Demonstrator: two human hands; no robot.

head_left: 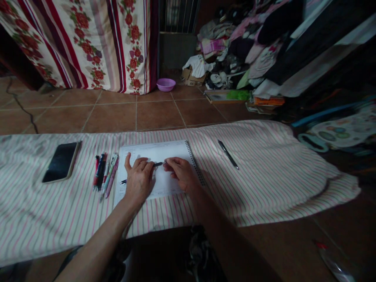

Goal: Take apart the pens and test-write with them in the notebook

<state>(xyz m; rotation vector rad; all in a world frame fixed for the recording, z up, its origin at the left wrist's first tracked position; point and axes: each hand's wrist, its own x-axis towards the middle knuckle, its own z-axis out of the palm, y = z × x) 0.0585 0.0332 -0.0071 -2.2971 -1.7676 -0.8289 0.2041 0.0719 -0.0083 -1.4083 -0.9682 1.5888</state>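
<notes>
My left hand point(139, 178) is closed over the spiral notebook point(164, 147), its thumb lifted apart to the left. From its fingertips a short dark pen part point(158, 164) sticks out to the right. My right hand point(180, 172) pinches something small and shiny right by the tip of that part; its kind is too small to tell. The tip of another dark pen point(123, 181) shows on the page left of my left wrist, the rest hidden by the hand. Right of the notebook a black pen point(228, 154) lies alone on the striped cloth point(264, 176).
Several pens point(105, 176) lie side by side left of the notebook, with a smartphone point(61, 162) farther left. Beyond the cloth, a purple basin point(166, 84) stands on the tiled floor by a flowered curtain point(88, 43). Heaped clothes point(217, 47) fill the back right.
</notes>
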